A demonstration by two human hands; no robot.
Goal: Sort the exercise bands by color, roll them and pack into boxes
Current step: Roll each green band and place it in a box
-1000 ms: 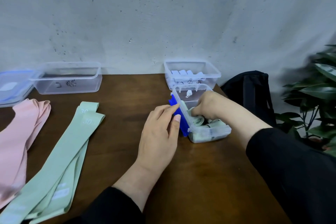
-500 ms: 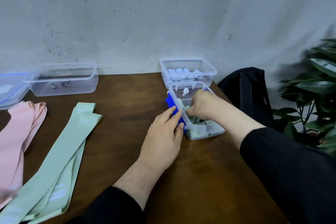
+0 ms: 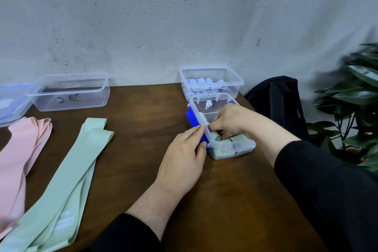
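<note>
Reaching into the near box, the right hand is pinching its fingers together on a green roll lying among other rolled green bands at the box's near end. The left hand is resting at 9 o'clock of that box, fingers laid flat and loosely together against its blue clip, clamped on nothing. Sitting at 12 o'clock of this box and touching it is a second box that is holding pale blue rolls. Lying flat on the table at 9 o'clock, well apart from the hands, are unrolled green bands, with pink bands just beyond them. An empty box is standing at 10 o'clock by the wall.
</note>
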